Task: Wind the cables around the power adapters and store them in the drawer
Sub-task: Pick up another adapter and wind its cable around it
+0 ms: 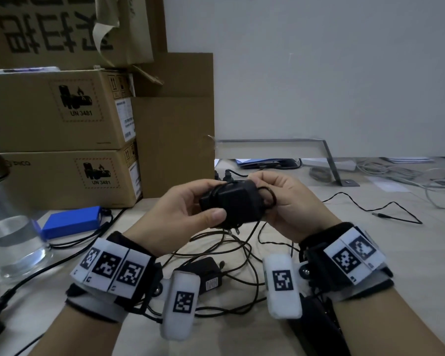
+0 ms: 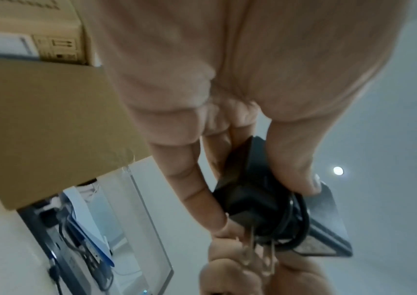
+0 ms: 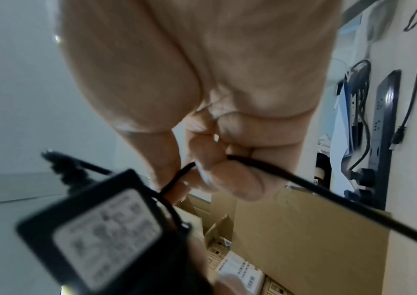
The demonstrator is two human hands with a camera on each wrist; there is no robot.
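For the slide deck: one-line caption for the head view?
Left hand grips black adapter; right hand pinches its cable.

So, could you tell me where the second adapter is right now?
In the head view it lies on the desk between the wrists, the second adapter amid tangled cables, below the held adapter.

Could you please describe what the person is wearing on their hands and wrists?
The left hand and right hand are bare. Each wrist carries a black strap with white panels printed with black square marker codes, plus a white rounded camera pod bearing one marker.
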